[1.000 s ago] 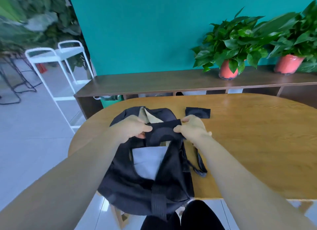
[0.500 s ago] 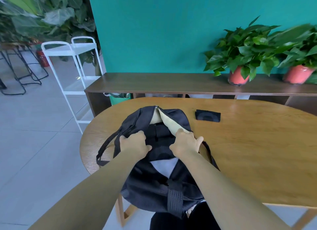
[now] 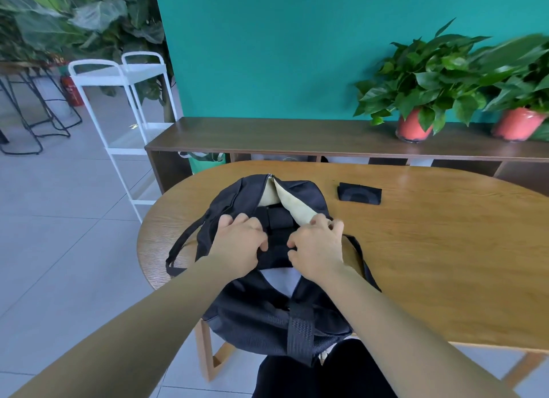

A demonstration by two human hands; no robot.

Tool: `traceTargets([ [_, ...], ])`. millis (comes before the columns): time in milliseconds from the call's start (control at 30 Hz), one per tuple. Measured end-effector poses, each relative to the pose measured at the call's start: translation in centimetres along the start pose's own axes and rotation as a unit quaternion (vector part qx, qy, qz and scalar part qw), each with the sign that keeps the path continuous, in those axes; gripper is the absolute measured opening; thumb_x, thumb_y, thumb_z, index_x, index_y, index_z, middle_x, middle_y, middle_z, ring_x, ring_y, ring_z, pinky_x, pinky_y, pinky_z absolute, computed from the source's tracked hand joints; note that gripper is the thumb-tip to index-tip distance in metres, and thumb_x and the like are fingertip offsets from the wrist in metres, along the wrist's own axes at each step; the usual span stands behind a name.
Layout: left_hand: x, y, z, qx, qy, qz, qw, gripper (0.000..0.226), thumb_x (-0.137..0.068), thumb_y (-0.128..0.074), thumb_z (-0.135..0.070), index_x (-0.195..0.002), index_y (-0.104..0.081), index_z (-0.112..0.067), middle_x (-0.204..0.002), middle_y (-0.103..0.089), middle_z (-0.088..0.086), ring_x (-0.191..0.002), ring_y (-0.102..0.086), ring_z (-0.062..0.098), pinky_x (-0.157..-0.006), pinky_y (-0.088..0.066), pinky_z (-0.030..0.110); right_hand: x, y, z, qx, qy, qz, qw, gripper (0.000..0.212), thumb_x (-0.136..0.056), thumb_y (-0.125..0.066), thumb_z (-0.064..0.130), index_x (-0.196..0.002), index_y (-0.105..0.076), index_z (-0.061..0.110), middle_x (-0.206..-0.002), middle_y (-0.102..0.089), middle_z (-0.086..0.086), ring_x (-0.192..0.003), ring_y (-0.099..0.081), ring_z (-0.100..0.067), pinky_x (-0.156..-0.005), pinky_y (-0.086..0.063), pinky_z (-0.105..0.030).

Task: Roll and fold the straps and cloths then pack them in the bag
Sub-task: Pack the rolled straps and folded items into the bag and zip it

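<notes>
Left hand (image 3: 242, 246) and right hand (image 3: 318, 249) sit side by side at the mouth of the bag (image 3: 267, 314), fingers curled round a black cloth (image 3: 276, 250) between them. Beyond the right knuckles a folded cloth (image 3: 359, 193) lies apart on the table (image 3: 445, 264), and bare wood stretches off to the right. Left of the left hand a strap (image 3: 170, 264) loops close to the table's rounded edge. Behind the wrists the bag overhangs the near edge.
</notes>
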State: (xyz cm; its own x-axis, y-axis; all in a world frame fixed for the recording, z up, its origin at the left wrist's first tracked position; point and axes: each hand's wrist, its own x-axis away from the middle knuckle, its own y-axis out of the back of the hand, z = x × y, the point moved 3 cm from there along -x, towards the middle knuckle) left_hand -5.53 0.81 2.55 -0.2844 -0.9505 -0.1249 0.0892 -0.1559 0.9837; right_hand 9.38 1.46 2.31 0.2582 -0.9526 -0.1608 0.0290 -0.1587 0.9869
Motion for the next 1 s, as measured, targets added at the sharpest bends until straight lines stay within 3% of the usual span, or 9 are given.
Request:
traceTargets([
  [133,-0.1,-0.9,0.5,-0.046,0.004,0.079,0.996,0.053,-0.088,-0.042,-0.007,-0.131,-0.053,-0.037,-0.127,-0.053,-0.010,-0.122,-0.033,0.017,-0.099,-0.023,0.038,0.5,-1.0,-0.2,0.055,0.023,0.028,0.998,0.020,-0.092,-0.046,0.028,-0.088,-0.066,0.031,-0.099,-0.057,0.007,-0.120,-0.027,-0.026,-0.096,-0.015,-0.049],
  [333,0.0,-1.1,0.9,-0.015,0.041,0.145,0.988,0.051,-0.090,-0.036,-0.007,-0.131,-0.051,-0.035,-0.125,-0.057,-0.006,-0.123,-0.033,0.017,-0.099,-0.019,0.038,0.2,-1.1,-0.5,0.076,0.033,0.073,0.994,0.024,-0.089,-0.047,0.017,-0.098,-0.063,0.032,-0.104,-0.057,0.006,-0.129,-0.020,-0.030,-0.100,-0.014,-0.052],
  [533,-1.2,1.9,-0.4,0.026,0.031,0.064,0.997,0.053,-0.087,-0.038,-0.003,-0.126,-0.052,-0.036,-0.114,-0.060,-0.010,-0.117,-0.037,0.016,-0.095,-0.020,0.037,-0.1,0.5,-2.0,0.015,0.013,0.036,0.999,0.024,-0.091,-0.047,0.017,-0.093,-0.066,0.032,-0.105,-0.058,0.005,-0.134,-0.015,-0.030,-0.102,-0.014,-0.050],
  [700,-4.2,3.6,-3.2,0.048,0.007,-0.003,0.999,0.055,-0.080,-0.035,0.002,-0.114,-0.058,-0.036,-0.097,-0.056,-0.006,-0.098,-0.038,0.018,-0.082,-0.023,0.035,-0.3,2.2,-4.9,0.006,-0.007,-0.005,1.000,0.017,-0.089,-0.049,0.018,-0.089,-0.063,0.027,-0.102,-0.059,0.006,-0.134,-0.019,-0.029,-0.099,-0.017,-0.050],
  [800,-6.3,4.0,-5.1,0.067,-0.003,-0.015,0.998,0.052,-0.086,-0.038,0.000,-0.120,-0.055,-0.035,-0.103,-0.061,-0.007,-0.099,-0.040,0.018,-0.088,-0.023,0.036,-0.7,2.3,-7.7,-0.010,-0.038,-0.021,0.999,0.022,-0.088,-0.049,0.015,-0.095,-0.065,0.028,-0.101,-0.061,0.007,-0.136,-0.019,-0.028,-0.103,-0.013,-0.051],
  [1000,-12.5,3.1,-8.1,0.136,-0.009,-0.025,0.990,0.039,-0.097,-0.038,-0.011,-0.120,-0.057,-0.036,-0.111,-0.064,-0.011,-0.110,-0.045,0.017,-0.082,-0.016,0.034,-2.7,0.9,-14.2,-0.036,-0.107,-0.009,0.993,0.028,-0.087,-0.046,0.013,-0.099,-0.066,0.028,-0.098,-0.064,0.008,-0.135,-0.020,-0.024,-0.104,-0.016,-0.047],
])
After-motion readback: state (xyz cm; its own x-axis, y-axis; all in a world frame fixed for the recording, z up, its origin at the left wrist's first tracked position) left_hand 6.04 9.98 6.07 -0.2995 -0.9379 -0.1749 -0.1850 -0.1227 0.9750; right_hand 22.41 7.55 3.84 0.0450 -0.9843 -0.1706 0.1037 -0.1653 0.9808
